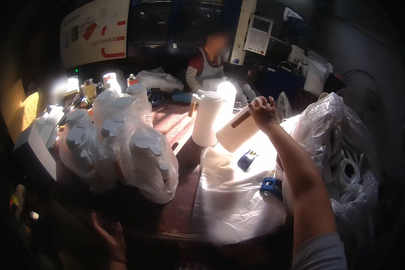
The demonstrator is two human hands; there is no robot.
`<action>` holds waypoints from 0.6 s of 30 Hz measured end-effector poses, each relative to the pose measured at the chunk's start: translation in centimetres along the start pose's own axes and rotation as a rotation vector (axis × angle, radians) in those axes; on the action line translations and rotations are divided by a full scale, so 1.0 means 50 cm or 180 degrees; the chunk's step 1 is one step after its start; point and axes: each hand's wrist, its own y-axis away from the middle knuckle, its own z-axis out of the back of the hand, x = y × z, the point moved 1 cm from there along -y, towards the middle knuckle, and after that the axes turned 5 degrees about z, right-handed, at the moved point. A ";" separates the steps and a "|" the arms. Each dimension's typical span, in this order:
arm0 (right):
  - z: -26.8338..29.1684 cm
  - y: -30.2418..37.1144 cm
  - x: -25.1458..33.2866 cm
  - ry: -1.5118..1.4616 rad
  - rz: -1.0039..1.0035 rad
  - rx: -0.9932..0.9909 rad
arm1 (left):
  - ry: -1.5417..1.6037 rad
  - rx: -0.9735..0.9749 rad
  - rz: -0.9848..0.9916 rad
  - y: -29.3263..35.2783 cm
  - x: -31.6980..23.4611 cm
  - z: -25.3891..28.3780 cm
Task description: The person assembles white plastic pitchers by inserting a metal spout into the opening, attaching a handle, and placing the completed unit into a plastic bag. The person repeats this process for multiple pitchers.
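Note:
My right hand (263, 112) is closed on the top of a white jug (232, 138) with a brown handle strip. The jug is held tilted, its base down to the left, over a clear plastic bag lying flat (238, 202). Just left of it a second white jug (207, 118), lidded and with a brown-faced handle, stands upright on the table. Low at the left, in shadow, my left hand (109, 237) is empty with its fingers apart. Two small blue tools (246, 160) (271, 184) lie on the plastic bag near my right forearm.
Several white jugs wrapped in clear plastic (144, 157) crowd the table's left side. To the right stands a big clear bag (324, 117) full of white ring-shaped parts. A white box (38, 150) and small bottles (90, 89) are farther left. A person (207, 65) works across the table.

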 end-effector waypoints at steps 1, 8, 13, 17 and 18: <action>0.044 0.009 -0.023 -0.0267 -0.0177 -0.0170 | -0.0237 0.0246 -0.0173 0.019 -0.024 -0.005; 0.396 0.275 -0.041 -0.4028 -0.1399 -0.0371 | 0.1025 0.1073 -0.0908 0.084 -0.258 -0.102; 0.566 0.616 0.156 -0.7202 -0.2705 0.1178 | -0.0336 0.1087 -0.1351 0.185 -0.368 -0.151; 0.578 0.850 0.336 -0.8012 -0.3638 0.1577 | -0.4302 0.0024 -0.1895 0.298 -0.403 -0.193; 0.587 0.894 0.340 -0.7357 -0.3399 0.1704 | -0.4762 -0.0292 -0.2321 0.319 -0.418 -0.192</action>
